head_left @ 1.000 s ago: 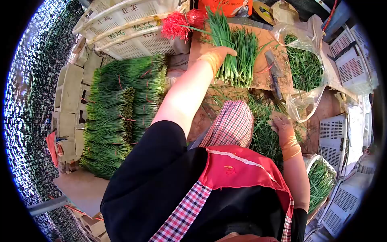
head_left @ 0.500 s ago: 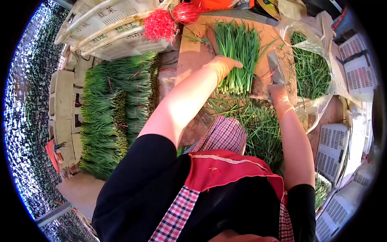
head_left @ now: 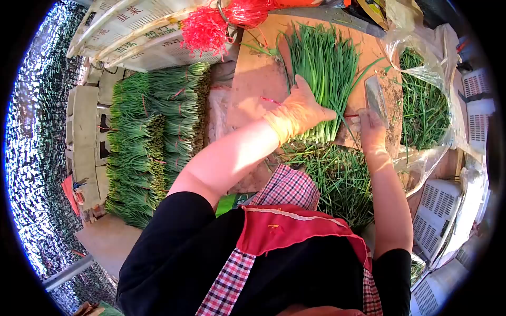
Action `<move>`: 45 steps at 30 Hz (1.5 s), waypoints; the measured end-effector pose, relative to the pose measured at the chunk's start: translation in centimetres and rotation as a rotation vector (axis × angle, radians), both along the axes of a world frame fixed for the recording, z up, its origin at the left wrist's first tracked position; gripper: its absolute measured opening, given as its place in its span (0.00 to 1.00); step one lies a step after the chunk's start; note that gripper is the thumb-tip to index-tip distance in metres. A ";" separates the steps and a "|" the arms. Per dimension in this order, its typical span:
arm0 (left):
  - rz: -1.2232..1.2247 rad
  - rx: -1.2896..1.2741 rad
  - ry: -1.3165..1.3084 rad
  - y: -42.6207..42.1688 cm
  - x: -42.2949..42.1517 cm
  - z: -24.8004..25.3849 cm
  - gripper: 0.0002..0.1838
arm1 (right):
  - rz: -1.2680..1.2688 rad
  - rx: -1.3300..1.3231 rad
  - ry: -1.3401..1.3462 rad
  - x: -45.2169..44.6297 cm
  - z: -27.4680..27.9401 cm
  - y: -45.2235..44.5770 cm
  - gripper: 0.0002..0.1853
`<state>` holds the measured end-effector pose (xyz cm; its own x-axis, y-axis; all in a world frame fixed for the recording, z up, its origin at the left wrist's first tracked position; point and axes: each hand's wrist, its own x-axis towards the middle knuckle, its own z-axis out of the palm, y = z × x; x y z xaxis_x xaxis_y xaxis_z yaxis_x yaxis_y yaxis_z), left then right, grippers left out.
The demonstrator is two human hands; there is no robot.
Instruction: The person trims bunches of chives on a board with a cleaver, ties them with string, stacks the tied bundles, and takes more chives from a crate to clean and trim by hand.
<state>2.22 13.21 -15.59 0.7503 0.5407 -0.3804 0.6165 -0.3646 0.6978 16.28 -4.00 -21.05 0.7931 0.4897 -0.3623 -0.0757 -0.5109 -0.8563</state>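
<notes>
Bundles (head_left: 182,124) left of board (head_left: 252,84): tied, stacked. Bunch (head_left: 326,68) on board: appears untied; left hand (head_left: 304,107) spread over it. Right hand (head_left: 372,126) curled at knife (head_left: 375,92); grip unclear.

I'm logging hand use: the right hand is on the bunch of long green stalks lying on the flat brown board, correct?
Wrong hand: the head view shows the left hand on the bunch of long green stalks there.
</notes>
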 end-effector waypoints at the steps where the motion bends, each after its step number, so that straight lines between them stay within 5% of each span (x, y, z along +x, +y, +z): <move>1: -0.008 0.070 -0.001 -0.5 0.0 0.1 0.63 | 0.148 0.155 -0.247 -0.7 0.1 -0.5 0.10; 3: -0.017 0.102 -0.050 -1.2 0.2 -0.4 0.65 | 0.297 0.311 -0.497 -1.3 0.6 -0.3 0.06; 5: 0.007 0.157 -0.050 -2.3 0.6 0.1 0.67 | 0.393 0.243 -0.346 -2.2 2.4 0.9 0.04; 6: 0.050 0.165 -0.083 -2.8 0.7 0.1 0.66 | 0.217 0.259 0.013 -3.9 5.7 2.1 0.03; 11: 0.088 0.317 0.001 -4.7 1.8 -0.8 0.60 | 0.304 0.306 0.006 -2.1 2.3 3.0 0.04; 18: 0.155 0.542 0.020 -5.6 2.8 -3.3 0.51 | 0.466 0.178 -0.791 -3.0 4.0 3.8 0.05; 23: 0.170 0.404 0.056 -6.1 2.7 -2.5 0.52 | 0.419 0.228 -0.621 -2.2 6.8 6.4 0.12; 25: 0.156 0.362 0.034 -6.0 2.6 -2.1 0.53 | 0.496 0.157 -1.003 -1.1 8.3 9.5 0.15; 29: 0.173 0.475 0.012 -6.2 2.3 -2.6 0.56 | 0.488 -0.186 -1.081 1.1 3.9 15.4 0.17; 31: 0.181 0.464 0.000 -6.2 2.3 -3.0 0.54 | 0.383 -0.656 -0.929 1.2 3.0 17.5 0.18; 35: 0.193 0.481 -0.017 -6.0 2.4 -3.7 0.50 | 0.603 -0.673 -0.902 2.8 2.0 18.3 0.17; 37: 0.144 0.400 -0.016 -5.8 2.0 -3.0 0.49 | 0.331 -0.479 -0.569 3.1 2.1 18.3 0.16; 42: 0.152 0.440 -0.041 -6.1 2.3 -3.9 0.47 | 0.401 -0.429 -0.676 3.8 1.4 17.9 0.16; 45: 0.148 0.427 -0.037 -5.7 2.0 -3.4 0.46 | 0.415 -0.272 -0.466 3.2 1.4 18.0 0.18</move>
